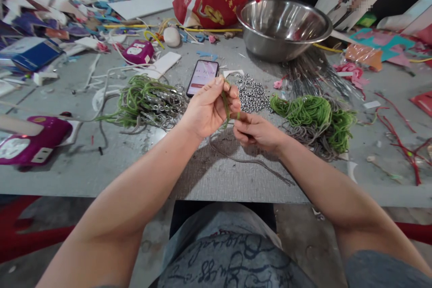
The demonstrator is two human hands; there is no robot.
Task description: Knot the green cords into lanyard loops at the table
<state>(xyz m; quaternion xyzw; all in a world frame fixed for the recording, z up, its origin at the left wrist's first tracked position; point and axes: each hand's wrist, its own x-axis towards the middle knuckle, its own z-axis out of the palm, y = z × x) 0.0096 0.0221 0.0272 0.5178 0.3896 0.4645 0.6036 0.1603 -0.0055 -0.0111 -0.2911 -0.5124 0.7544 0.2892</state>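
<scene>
A cluttered craft workshop
Its long grey worktable point(67, 182) carries looped bundles of green and grey cord point(310, 111), heaped round silver metal beads point(252, 94), and flat pink and turquoise offcuts point(388, 41).

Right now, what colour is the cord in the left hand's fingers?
The cord in the left hand is green, best seen in the head view.

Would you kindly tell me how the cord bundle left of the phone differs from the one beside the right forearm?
The left bundle shows silver metal fittings on its right side; the right bundle shows none. The left bundle's green looks duller, the right bundle's brighter. Both mix green and grey and lie on the table.
</scene>
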